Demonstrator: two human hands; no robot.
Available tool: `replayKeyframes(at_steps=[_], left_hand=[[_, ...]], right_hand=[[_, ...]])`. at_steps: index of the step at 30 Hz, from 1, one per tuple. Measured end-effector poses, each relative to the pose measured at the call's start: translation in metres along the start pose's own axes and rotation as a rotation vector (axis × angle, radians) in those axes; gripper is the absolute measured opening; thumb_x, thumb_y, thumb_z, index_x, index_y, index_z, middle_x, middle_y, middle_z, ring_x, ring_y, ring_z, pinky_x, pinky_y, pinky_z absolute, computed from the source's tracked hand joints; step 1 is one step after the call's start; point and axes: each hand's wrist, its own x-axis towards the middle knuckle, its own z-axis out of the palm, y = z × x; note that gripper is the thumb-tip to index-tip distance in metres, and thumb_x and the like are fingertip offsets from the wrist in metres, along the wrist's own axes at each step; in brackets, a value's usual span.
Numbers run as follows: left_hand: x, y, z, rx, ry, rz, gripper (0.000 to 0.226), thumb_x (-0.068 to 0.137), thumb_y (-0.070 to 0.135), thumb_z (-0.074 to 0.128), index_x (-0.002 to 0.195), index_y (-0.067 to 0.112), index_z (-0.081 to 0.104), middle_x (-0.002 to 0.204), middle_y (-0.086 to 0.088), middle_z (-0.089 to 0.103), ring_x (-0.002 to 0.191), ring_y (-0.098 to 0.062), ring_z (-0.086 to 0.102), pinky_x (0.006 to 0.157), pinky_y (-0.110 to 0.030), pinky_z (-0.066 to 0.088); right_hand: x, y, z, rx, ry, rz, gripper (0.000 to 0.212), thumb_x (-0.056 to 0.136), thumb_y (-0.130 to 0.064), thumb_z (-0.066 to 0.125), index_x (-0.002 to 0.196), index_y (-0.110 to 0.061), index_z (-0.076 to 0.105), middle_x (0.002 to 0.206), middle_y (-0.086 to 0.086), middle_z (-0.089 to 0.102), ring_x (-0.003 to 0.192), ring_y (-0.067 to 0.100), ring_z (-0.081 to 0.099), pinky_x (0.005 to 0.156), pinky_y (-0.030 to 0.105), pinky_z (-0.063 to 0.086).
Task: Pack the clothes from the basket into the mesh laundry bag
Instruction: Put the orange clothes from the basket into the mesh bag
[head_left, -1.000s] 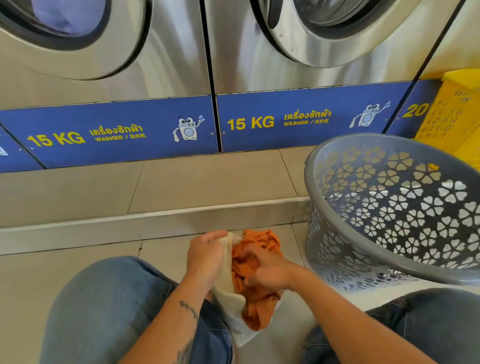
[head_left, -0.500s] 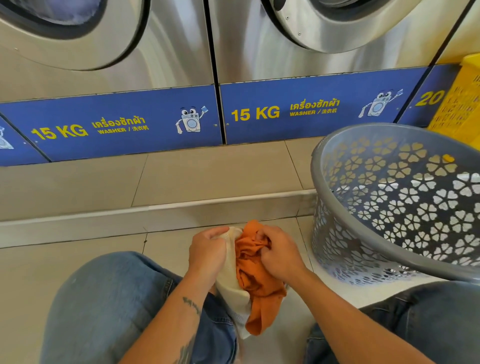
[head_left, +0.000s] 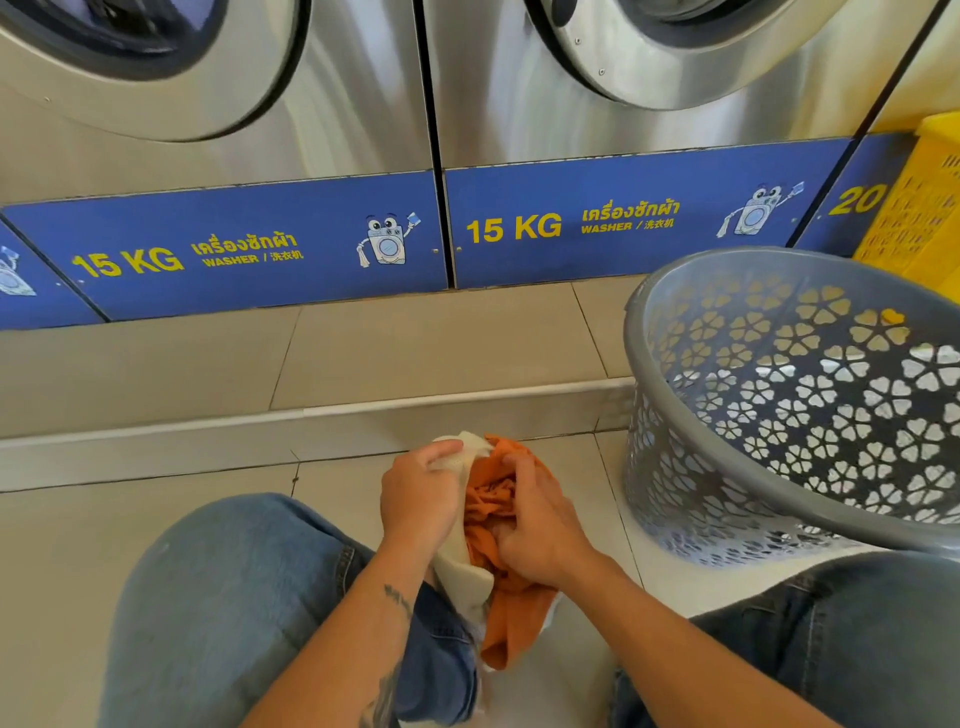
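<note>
One orange cloth (head_left: 511, 597), crumpled, sits half inside one cream mesh bag (head_left: 460, 551) between the knees, above the floor tiles. The left hand (head_left: 418, 499) is clamped on the bag's rim; the right hand (head_left: 540, 525), fingers curled, presses into the cloth. One grey basket (head_left: 675, 457) stands right, near two washers (head_left: 332, 119).

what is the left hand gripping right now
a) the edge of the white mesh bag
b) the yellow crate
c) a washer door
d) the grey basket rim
a: the left hand pinches the edge of the white mesh bag, holding it open while the right hand pushes the orange cloth in; the grey basket sits untouched to the right.
</note>
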Motion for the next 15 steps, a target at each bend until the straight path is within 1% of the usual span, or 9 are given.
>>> replayKeyframes(at_steps=[2, 4, 5, 6, 7, 8, 11, 12, 15], left_hand=[[0.0, -0.002, 0.001, 0.018, -0.009, 0.026, 0.049, 0.086, 0.006, 0.042, 0.108, 0.037, 0.073, 0.128, -0.001, 0.062, 0.101, -0.025, 0.063, 0.087, -0.043, 0.056], [0.0, -0.002, 0.004, 0.041, -0.028, 0.054, 0.046, 0.088, 0.007, 0.044, 0.11, 0.036, 0.072, 0.129, -0.002, 0.061, 0.106, -0.025, 0.061, 0.091, -0.043, 0.055], [0.001, -0.003, 0.005, 0.043, -0.033, 0.057, 0.045, 0.089, 0.008, 0.045, 0.111, 0.036, 0.071, 0.13, -0.002, 0.06, 0.109, -0.025, 0.06, 0.092, -0.043, 0.054], [0.001, -0.004, 0.006, 0.036, -0.031, 0.051, 0.044, 0.089, 0.008, 0.045, 0.111, 0.037, 0.071, 0.13, -0.002, 0.06, 0.11, -0.024, 0.059, 0.092, -0.043, 0.054], [0.002, -0.005, 0.006, 0.026, -0.023, 0.041, 0.044, 0.089, 0.008, 0.045, 0.111, 0.037, 0.071, 0.129, -0.002, 0.06, 0.109, -0.024, 0.058, 0.092, -0.043, 0.054], [0.003, -0.005, 0.006, 0.013, -0.009, 0.022, 0.045, 0.089, 0.007, 0.044, 0.11, 0.037, 0.071, 0.127, -0.002, 0.061, 0.107, -0.024, 0.059, 0.091, -0.043, 0.055], [0.005, -0.005, 0.005, -0.057, 0.027, -0.062, 0.049, 0.087, 0.004, 0.042, 0.106, 0.038, 0.071, 0.121, 0.0, 0.063, 0.098, -0.024, 0.061, 0.086, -0.043, 0.057], [0.006, -0.004, 0.005, -0.087, 0.034, -0.085, 0.051, 0.085, 0.002, 0.042, 0.105, 0.038, 0.071, 0.12, 0.0, 0.063, 0.097, -0.024, 0.061, 0.085, -0.043, 0.057], [0.007, -0.003, 0.006, -0.144, 0.024, -0.052, 0.051, 0.084, 0.001, 0.043, 0.106, 0.036, 0.074, 0.12, 0.001, 0.065, 0.091, -0.019, 0.063, 0.083, -0.04, 0.057]], right_hand=[[0.005, 0.0, -0.004, -0.116, 0.094, 0.003, 0.099, 0.066, -0.045, 0.063, 0.149, -0.036, 0.012, 0.15, 0.003, 0.024, 0.137, 0.026, 0.026, 0.112, 0.043, 0.033], [0.015, 0.004, -0.013, -0.136, 0.013, 0.047, 0.103, 0.069, -0.035, 0.066, 0.153, -0.04, 0.008, 0.161, 0.002, 0.01, 0.148, 0.032, 0.011, 0.118, 0.052, 0.024], [0.019, 0.006, -0.017, -0.125, -0.037, 0.038, 0.097, 0.071, -0.032, 0.066, 0.152, -0.043, 0.013, 0.161, 0.003, 0.018, 0.147, 0.032, 0.018, 0.117, 0.054, 0.028], [0.023, 0.008, -0.019, -0.099, -0.066, 0.011, 0.087, 0.074, -0.031, 0.064, 0.149, -0.045, 0.023, 0.153, 0.003, 0.036, 0.139, 0.031, 0.036, 0.111, 0.052, 0.037], [0.024, 0.01, -0.018, -0.069, -0.057, -0.019, 0.072, 0.077, -0.029, 0.062, 0.142, -0.045, 0.035, 0.136, -0.002, 0.054, 0.122, 0.026, 0.052, 0.102, 0.047, 0.047], [0.022, 0.011, -0.016, -0.048, -0.009, -0.043, 0.057, 0.081, -0.027, 0.059, 0.134, -0.043, 0.046, 0.12, -0.007, 0.062, 0.106, 0.02, 0.059, 0.092, 0.041, 0.053], [0.012, 0.012, -0.004, -0.085, 0.227, -0.084, 0.025, 0.092, -0.023, 0.057, 0.112, -0.036, 0.064, 0.102, -0.011, 0.068, 0.09, 0.013, 0.063, 0.079, 0.031, 0.055], [0.008, 0.01, -0.001, -0.081, 0.246, -0.101, 0.018, 0.092, -0.023, 0.057, 0.104, -0.033, 0.067, 0.099, -0.011, 0.068, 0.088, 0.011, 0.063, 0.077, 0.03, 0.055], [0.006, -0.001, 0.009, -0.067, 0.079, -0.159, 0.013, 0.088, -0.018, 0.056, 0.086, -0.023, 0.067, 0.088, -0.007, 0.066, 0.081, 0.011, 0.058, 0.07, 0.029, 0.051]])
